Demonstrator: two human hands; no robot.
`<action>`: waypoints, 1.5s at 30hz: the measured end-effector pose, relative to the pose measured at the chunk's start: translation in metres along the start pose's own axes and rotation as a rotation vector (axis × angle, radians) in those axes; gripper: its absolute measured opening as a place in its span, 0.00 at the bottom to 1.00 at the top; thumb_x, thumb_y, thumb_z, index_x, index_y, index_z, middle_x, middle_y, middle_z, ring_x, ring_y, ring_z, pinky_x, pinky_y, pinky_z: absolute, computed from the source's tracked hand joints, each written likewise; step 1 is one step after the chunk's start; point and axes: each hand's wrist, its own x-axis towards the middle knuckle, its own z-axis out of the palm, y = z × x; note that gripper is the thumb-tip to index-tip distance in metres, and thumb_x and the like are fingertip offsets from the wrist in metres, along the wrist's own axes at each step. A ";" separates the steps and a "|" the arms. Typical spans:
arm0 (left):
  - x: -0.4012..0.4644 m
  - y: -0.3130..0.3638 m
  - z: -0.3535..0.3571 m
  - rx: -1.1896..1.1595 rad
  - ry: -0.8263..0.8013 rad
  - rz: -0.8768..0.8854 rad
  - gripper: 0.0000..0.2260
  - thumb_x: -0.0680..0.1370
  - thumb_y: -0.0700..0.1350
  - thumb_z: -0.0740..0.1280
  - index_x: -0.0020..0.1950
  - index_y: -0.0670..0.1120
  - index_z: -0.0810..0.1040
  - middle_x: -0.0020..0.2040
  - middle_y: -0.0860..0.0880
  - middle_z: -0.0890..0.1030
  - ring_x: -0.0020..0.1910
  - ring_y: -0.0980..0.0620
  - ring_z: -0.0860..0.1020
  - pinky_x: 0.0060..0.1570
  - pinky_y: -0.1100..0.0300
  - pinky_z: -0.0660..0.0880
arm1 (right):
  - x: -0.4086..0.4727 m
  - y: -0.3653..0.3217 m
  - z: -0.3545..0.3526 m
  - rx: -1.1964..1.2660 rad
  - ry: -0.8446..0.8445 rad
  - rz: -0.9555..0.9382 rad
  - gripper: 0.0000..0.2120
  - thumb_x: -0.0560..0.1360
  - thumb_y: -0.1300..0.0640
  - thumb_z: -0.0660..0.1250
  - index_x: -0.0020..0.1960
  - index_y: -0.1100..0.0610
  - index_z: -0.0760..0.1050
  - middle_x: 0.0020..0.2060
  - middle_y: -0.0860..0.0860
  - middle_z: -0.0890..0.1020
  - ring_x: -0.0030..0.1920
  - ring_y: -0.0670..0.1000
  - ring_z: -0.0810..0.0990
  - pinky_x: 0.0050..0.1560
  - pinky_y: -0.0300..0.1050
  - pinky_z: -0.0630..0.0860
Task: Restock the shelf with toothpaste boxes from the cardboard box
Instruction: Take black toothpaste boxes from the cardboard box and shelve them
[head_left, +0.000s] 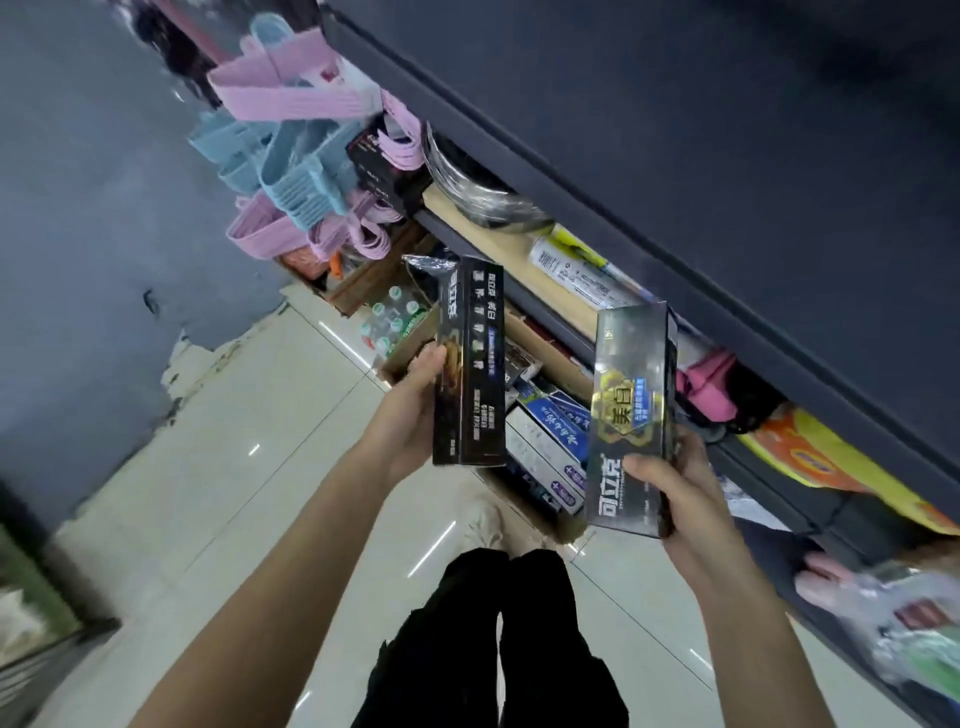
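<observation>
My left hand (410, 410) grips a black toothpaste box (470, 364) held upright, its printed back facing me. My right hand (685, 499) grips a second black toothpaste box (631, 421) with a gold emblem on its glossy front. Both boxes hang in the air above the open cardboard box (540, 514) on the floor, which holds several blue and white toothpaste boxes (550, 436). The dark grey shelf unit (675, 182) runs diagonally across the upper right, just beyond the right-hand box.
Lower shelf levels (582, 322) hold packaged goods, a pink item (706, 384) and an orange-yellow pack (831, 462). Pink and blue plastic hangers (291, 156) hang at the shelf's far end. Another carton with bottles (395, 317) stands beyond. Pale floor tiles (249, 426) lie at the left; my dark trousers (498, 634) are below.
</observation>
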 end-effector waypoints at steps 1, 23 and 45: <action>-0.010 -0.001 0.008 -0.101 -0.030 -0.037 0.21 0.77 0.55 0.60 0.65 0.45 0.72 0.57 0.40 0.79 0.48 0.45 0.81 0.51 0.51 0.77 | -0.009 -0.008 0.003 -0.018 -0.004 -0.024 0.19 0.68 0.67 0.67 0.52 0.48 0.70 0.42 0.44 0.85 0.43 0.46 0.84 0.38 0.39 0.80; -0.099 0.030 0.116 0.909 -0.440 0.294 0.30 0.75 0.42 0.69 0.68 0.69 0.63 0.59 0.65 0.78 0.59 0.65 0.75 0.61 0.64 0.69 | -0.131 -0.056 -0.052 0.209 0.272 -0.141 0.20 0.66 0.35 0.66 0.53 0.43 0.75 0.52 0.47 0.84 0.53 0.51 0.81 0.61 0.57 0.73; -0.126 -0.227 0.442 0.922 -0.304 0.598 0.30 0.69 0.51 0.74 0.67 0.51 0.64 0.51 0.58 0.75 0.39 0.76 0.74 0.35 0.80 0.68 | -0.269 -0.111 -0.419 0.290 0.382 -0.417 0.21 0.71 0.68 0.67 0.58 0.51 0.66 0.43 0.50 0.84 0.42 0.50 0.83 0.37 0.49 0.78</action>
